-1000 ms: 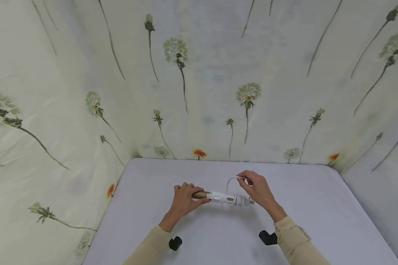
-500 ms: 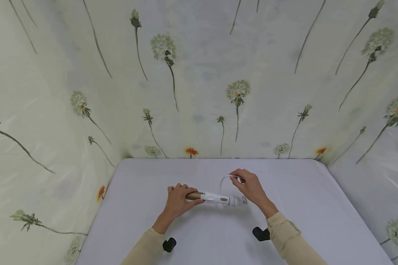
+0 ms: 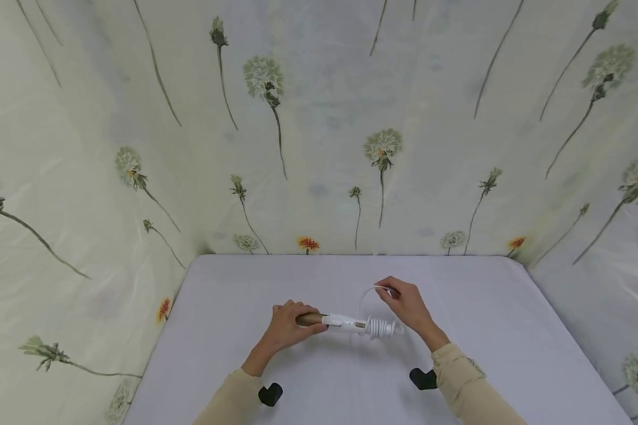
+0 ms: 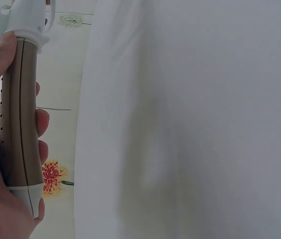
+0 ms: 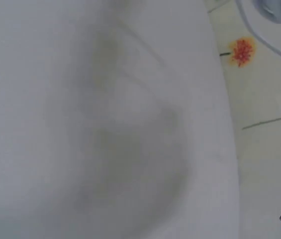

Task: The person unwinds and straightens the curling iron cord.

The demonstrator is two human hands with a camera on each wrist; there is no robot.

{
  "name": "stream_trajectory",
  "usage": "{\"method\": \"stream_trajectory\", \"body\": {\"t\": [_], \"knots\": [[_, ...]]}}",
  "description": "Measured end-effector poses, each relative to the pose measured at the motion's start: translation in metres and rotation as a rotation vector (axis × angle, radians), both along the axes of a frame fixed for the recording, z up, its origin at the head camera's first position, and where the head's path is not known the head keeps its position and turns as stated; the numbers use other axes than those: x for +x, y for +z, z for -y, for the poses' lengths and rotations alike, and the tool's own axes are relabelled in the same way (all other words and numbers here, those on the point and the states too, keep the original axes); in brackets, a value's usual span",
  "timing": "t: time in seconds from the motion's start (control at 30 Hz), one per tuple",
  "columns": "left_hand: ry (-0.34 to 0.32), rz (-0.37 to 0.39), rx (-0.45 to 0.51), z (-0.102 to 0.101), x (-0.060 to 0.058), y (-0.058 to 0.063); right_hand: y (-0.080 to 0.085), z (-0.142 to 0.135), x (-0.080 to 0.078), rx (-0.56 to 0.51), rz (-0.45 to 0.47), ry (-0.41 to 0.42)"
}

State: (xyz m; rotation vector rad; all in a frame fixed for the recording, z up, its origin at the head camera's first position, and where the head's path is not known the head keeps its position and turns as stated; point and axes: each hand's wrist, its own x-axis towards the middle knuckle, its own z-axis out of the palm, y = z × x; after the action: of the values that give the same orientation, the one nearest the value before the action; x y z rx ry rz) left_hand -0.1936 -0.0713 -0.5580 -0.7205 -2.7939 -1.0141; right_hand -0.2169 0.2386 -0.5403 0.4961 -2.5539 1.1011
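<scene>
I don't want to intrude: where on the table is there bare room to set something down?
The table is bare between the left hand and left edge, between the right hand and right edge, and along the far edge. The middle is crowded: hands, brown-and-white tool, wound cord. Two black pieces show near the sleeves.

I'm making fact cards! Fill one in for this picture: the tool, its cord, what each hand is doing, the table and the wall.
Tool: wand-shaped tool, gold-brown and white, lifted above the table
Cord: white cord, coiled round the tool's end nearer the right hand, with a loose length arching up
Left hand: grips the gold-brown part
Right hand: pinches the loose length
Table: whitish, with a shadow under the tool
Wall: pale, patterned with dandelions and orange flowers
</scene>
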Motion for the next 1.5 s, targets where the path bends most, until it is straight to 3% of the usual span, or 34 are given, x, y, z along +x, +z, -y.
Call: {"method": "stream_trajectory", "body": {"t": [0.17,0.4,0.53,0.67,0.73,0.83,1.03,1.23,1.37,1.5], "knots": [[-0.013,0.038,0.048,0.000,0.000,0.003,-0.017,-0.001,0.010,-0.062,0.108,-0.016],[-0.002,0.025,0.045,0.000,-0.002,0.005,-0.039,0.006,0.031,0.050,0.080,0.037],[0.018,0.003,0.035,-0.002,-0.004,0.006,-0.050,0.011,0.047,0.096,0.207,-0.051],[0.040,-0.047,0.010,-0.005,-0.005,0.007,-0.063,0.016,0.057,0.303,0.164,-0.104],[0.056,-0.077,-0.001,-0.006,-0.004,0.006,-0.069,0.021,0.060,0.404,0.073,-0.088],[0.086,-0.100,-0.022,-0.007,-0.002,0.003,-0.075,0.030,0.066,0.448,0.062,-0.059],[0.125,-0.097,-0.034,-0.008,-0.002,0.001,-0.078,0.041,0.077,0.402,0.050,0.016],[0.167,-0.144,-0.043,-0.009,-0.006,0.001,-0.079,0.047,0.083,0.323,0.072,0.021],[0.186,-0.136,-0.067,-0.007,-0.008,0.001,-0.078,0.049,0.089,0.176,0.103,0.074],[0.202,-0.150,-0.057,-0.007,-0.011,0.003,-0.070,0.052,0.092,-0.043,0.197,0.212]]}}
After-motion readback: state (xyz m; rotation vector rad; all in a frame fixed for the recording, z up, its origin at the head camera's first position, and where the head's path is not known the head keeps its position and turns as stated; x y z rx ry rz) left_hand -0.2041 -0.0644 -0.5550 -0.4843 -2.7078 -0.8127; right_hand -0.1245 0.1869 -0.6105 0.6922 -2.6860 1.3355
